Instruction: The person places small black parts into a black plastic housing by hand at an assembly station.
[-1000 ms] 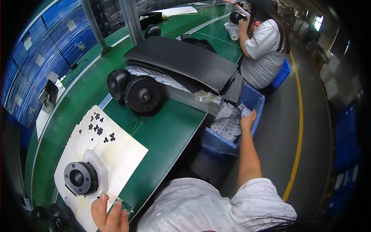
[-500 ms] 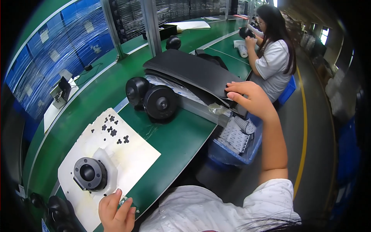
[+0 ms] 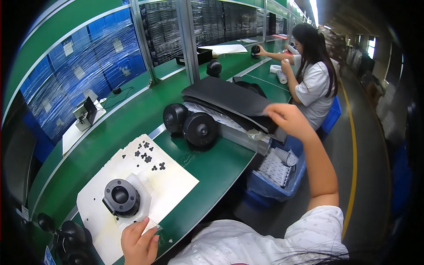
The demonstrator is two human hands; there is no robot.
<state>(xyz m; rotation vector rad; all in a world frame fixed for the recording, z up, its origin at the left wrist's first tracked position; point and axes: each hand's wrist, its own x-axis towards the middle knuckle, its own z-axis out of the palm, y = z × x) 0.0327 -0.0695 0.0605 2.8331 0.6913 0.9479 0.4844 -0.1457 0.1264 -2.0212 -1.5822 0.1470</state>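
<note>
My right hand is closed in a pinch at the near right corner of a black sheet. That sheet is the top one of a stack, lying over a clear plastic bin. Down at the lower left, my left hand has its fingers loosely bent and apart, beside the near edge of a white board. A scrap of clear film lies by its fingertips. Just beyond stands a round black housing with a dark centre, against a whitish block.
Small black clover-shaped pieces lie scattered on the board. Two round black parts stand beside the bin; more dark parts sit lower left. A blue-lined bin stands below the bench edge. A co-worker sits farther along.
The view has shifted, so the bench appears lower and farther right. My right fingers have drawn together on the sheet's corner. The co-worker's arm now reaches out with a dark part.
</note>
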